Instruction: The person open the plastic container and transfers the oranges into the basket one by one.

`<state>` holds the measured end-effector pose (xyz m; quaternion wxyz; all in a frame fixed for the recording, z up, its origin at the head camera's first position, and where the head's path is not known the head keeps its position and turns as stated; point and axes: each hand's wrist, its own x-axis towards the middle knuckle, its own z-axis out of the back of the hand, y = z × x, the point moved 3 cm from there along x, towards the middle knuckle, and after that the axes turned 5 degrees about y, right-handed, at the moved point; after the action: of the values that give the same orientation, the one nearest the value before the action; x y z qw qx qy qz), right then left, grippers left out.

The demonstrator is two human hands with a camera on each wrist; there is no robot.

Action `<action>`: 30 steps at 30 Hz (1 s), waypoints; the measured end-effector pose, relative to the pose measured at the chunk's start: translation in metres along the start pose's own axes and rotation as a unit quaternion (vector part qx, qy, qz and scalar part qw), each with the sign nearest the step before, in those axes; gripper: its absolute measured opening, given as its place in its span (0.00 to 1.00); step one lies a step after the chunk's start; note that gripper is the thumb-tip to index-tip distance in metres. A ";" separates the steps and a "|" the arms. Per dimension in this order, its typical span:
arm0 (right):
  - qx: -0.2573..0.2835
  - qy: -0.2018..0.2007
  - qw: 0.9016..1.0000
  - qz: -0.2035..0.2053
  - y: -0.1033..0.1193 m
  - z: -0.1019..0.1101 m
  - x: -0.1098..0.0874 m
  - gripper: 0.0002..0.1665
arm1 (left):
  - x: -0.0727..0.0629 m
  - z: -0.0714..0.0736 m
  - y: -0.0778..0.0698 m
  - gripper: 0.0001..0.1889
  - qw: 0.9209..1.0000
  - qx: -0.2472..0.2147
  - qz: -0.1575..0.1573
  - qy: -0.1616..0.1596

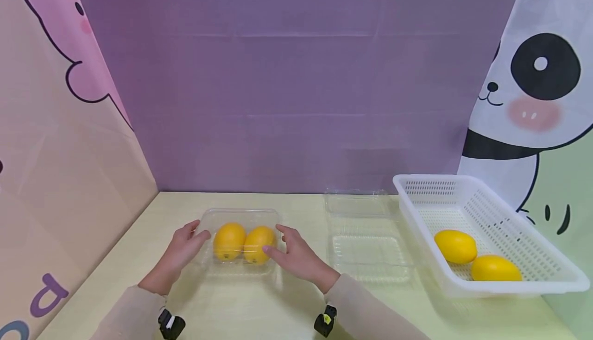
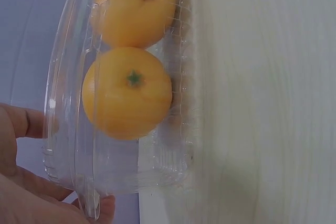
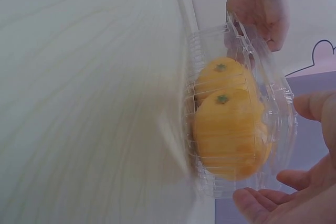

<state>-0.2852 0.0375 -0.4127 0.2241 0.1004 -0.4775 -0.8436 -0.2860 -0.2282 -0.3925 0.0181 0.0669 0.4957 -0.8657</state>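
Observation:
A clear plastic clamshell box [image 1: 241, 214] stands on the table with two oranges inside, a left orange [image 1: 229, 241] and a right orange [image 1: 260, 245]. Its lid lies over the fruit; whether the rim is fastened I cannot tell. At the box's left end, my left hand [image 1: 181, 247] touches the lid and the rim corner, fingers spread. My right hand [image 1: 296, 255] is at the other end, thumb over the near side and forefinger by the far corner. In the right wrist view, the right fingers [image 3: 252, 203] lie extended beside the plastic.
Right of the box lies an opened clear clamshell [image 1: 368, 250]. Beyond it, a white perforated basket [image 1: 533, 242] holds two lemons, a rear lemon [image 1: 455, 246] and a front lemon [image 1: 495, 268]. A purple backdrop [image 1: 296, 82] rises behind the table, with printed panels on both sides.

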 end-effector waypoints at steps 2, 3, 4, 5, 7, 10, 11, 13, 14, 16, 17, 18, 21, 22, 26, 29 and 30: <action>0.002 0.002 1.000 -0.001 0.000 0.000 0.000 0.44 | -0.001 -0.001 0.000 0.37 1.000 -0.003 -0.001 -0.001; 0.002 0.004 1.000 -0.003 -0.001 0.000 -0.001 0.45 | -0.001 -0.002 0.001 0.37 1.000 -0.005 -0.001 -0.001; 0.003 0.004 1.000 -0.003 -0.001 0.001 -0.001 0.45 | -0.001 -0.002 0.001 0.37 1.000 -0.007 -0.001 -0.002; 0.004 0.004 1.000 -0.004 -0.001 0.001 -0.001 0.45 | -0.001 -0.003 0.001 0.37 1.000 -0.008 0.000 -0.002; 0.003 0.004 1.000 -0.005 -0.001 0.001 -0.002 0.45 | -0.002 -0.004 0.000 0.37 1.000 -0.010 0.001 -0.003; 0.003 0.003 1.000 -0.006 -0.001 0.002 -0.003 0.44 | -0.002 -0.005 0.000 0.37 1.000 -0.012 0.000 -0.002; 0.003 0.004 1.000 -0.006 -0.001 0.002 -0.003 0.44 | -0.002 -0.006 0.000 0.37 1.000 -0.012 0.000 -0.001; 0.003 0.003 1.000 -0.005 -0.002 0.003 -0.003 0.44 | -0.002 -0.006 0.000 0.37 1.000 -0.015 0.000 0.000; 0.002 0.003 1.000 -0.004 -0.002 0.003 -0.003 0.44 | -0.002 -0.007 -0.001 0.37 1.000 -0.016 0.000 0.001; 0.001 0.001 1.000 -0.001 -0.002 0.004 -0.004 0.44 | -0.003 -0.008 -0.001 0.37 1.000 -0.018 0.000 0.002; 0.001 -0.001 1.000 0.000 -0.003 0.004 -0.004 0.44 | -0.003 -0.008 -0.001 0.37 1.000 -0.019 -0.001 0.003; 0.001 -0.003 1.000 0.002 -0.003 0.004 -0.005 0.44 | -0.003 -0.009 -0.001 0.37 1.000 -0.019 -0.002 0.004; 0.006 -0.008 1.000 0.006 -0.005 0.005 -0.006 0.44 | -0.003 -0.010 -0.002 0.38 1.000 -0.017 -0.004 0.006; 0.007 -0.009 1.000 0.007 -0.005 0.006 -0.006 0.44 | -0.003 -0.010 -0.002 0.38 1.000 -0.017 -0.004 0.006; 0.008 -0.006 1.000 0.006 -0.006 0.007 -0.008 0.44 | -0.004 -0.012 -0.003 0.38 1.000 -0.018 0.000 0.003; 0.005 -0.004 1.000 0.003 -0.006 0.009 -0.009 0.45 | -0.005 -0.014 -0.005 0.38 1.000 -0.020 0.000 0.002; 0.004 -0.003 1.000 0.003 -0.006 0.009 -0.010 0.45 | -0.005 -0.014 -0.005 0.38 1.000 -0.021 0.000 0.003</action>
<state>-0.2815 0.0518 -0.4132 0.2243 0.0973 -0.4823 -0.8412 -0.2801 -0.2132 -0.3945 0.0178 0.0691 0.5139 -0.8549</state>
